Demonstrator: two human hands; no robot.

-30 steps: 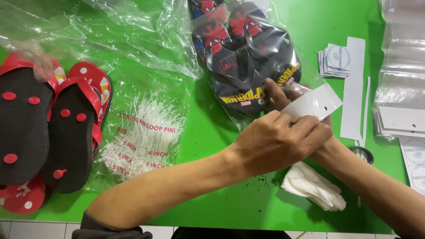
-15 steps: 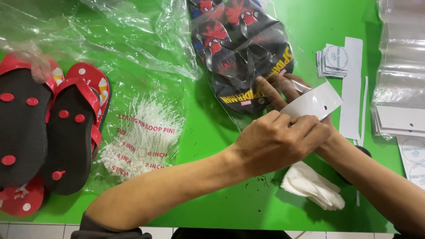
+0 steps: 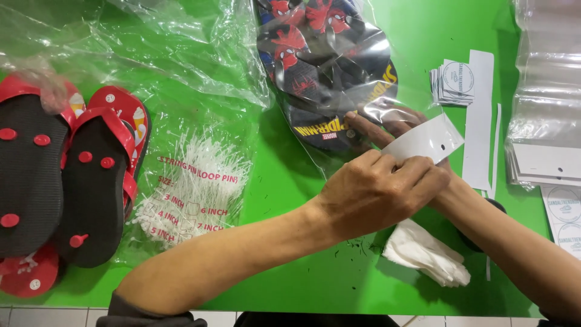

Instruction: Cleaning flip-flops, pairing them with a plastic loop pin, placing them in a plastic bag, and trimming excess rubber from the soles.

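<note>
We see a white header card (image 3: 426, 140) with a punched hole, pinched along its lower edge by our left hand (image 3: 378, 191), just beside the dark printed flip-flops sealed in a clear bag (image 3: 327, 72). Our right hand (image 3: 387, 124) lies under the card with fingers stretched flat onto that bag's end. Left of the bag rest a packet of white loop pins (image 3: 193, 184) and red-and-black sandals (image 3: 66, 181); below it, a crumpled white cloth (image 3: 426, 254) on the green table (image 3: 417, 30).

left arm (image 3: 242, 254): bare forearm, dark sleeve edge at elbow | right arm (image 3: 520, 242): bare | hands: no gloves
</note>
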